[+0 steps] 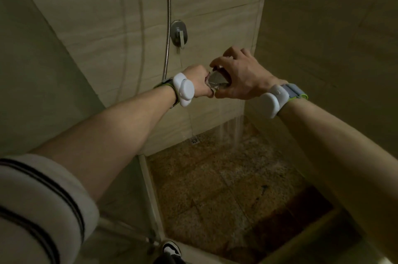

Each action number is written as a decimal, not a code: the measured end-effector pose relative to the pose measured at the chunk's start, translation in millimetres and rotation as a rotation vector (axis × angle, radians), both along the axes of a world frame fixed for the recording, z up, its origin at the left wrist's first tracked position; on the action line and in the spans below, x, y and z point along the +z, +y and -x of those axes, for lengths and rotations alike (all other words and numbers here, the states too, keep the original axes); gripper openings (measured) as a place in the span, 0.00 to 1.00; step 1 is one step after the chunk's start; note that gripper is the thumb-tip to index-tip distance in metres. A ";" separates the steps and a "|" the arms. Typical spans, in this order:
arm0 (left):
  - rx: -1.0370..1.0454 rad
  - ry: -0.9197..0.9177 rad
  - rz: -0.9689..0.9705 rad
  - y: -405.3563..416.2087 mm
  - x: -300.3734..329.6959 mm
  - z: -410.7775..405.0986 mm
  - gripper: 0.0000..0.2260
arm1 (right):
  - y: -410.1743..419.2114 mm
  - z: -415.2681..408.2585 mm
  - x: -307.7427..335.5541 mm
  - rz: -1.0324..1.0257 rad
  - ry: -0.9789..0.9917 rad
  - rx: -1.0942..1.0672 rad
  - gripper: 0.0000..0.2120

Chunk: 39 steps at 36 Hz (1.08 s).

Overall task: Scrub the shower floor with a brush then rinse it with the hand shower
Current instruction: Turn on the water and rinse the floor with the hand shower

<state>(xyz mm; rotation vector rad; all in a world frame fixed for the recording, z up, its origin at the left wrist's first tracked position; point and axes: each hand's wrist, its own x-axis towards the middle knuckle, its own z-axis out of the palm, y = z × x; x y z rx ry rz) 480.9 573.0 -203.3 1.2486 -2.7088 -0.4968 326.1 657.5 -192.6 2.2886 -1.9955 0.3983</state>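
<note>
Both hands hold the hand shower (218, 82) below the wall valve (179, 33). The left hand (199, 83) is fisted round its handle; the right hand (235, 74) caps the head, fingers (217, 62) curled over it. Water (230, 132) falls to the shower floor (226, 186) below and right of the valve, near the drain (194, 140), so rinsing looks underway. No brush shows. Next, I reckon, sweep the spray toward the near floor. Walls crowd either side; the hose (168, 27) limits reach.
</note>
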 end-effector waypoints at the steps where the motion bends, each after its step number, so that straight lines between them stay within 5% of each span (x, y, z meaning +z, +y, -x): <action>1: -0.007 -0.012 -0.006 0.0 -0.3 -0.4 0.14 | 0.1 -0.6 -1.0 -0.008 0.000 -0.001 0.39; 39: -0.117 -0.345 0.109 -11.1 7.9 -8.1 0.12 | -2.6 -18.0 -20.9 -0.168 -0.075 0.029 0.38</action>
